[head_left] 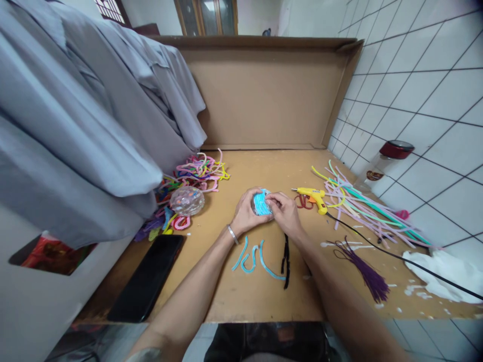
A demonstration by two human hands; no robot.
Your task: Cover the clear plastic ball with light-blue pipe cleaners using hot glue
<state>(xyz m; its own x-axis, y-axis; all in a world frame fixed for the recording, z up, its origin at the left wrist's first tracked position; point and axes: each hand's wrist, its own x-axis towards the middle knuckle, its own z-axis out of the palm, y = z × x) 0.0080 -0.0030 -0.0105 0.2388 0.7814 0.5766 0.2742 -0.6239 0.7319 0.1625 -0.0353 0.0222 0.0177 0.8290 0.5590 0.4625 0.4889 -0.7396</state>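
White tiled wall (441,65) runs down the right side of the frame, and a large cardboard panel (264,95) stands across the top centre, behind the brown table (260,166). Grey cloth (98,100) hangs over the upper left, its lower folds reaching a tangled heap of coloured strips (198,168). A clear, rounded container (187,201) sits against the front of that heap, and a dark phone (149,279) lies at the lower left.

Near the middle of the frame, the left hand (248,210) is curled around a small blue-striped thing (261,203), holding it above the table. The right hand (286,210) has its fingertips bunched at the right edge of it; whether they pinch a strip I cannot tell.

Just below the hands lie loose blue pieces (248,261), with black strips (286,261) beside the right forearm. Close to the right hand is a yellow glue gun (315,196), nozzle pointing left, with reddish loops (303,202) by it. Its black cord (396,254) crosses towards the lower right, between a bundle of pale sticks (362,206) and some purple threads (364,271). A red-lidded jar (385,163) stands by the tiles, and crumpled white tissue (445,274) lies at the lower right.
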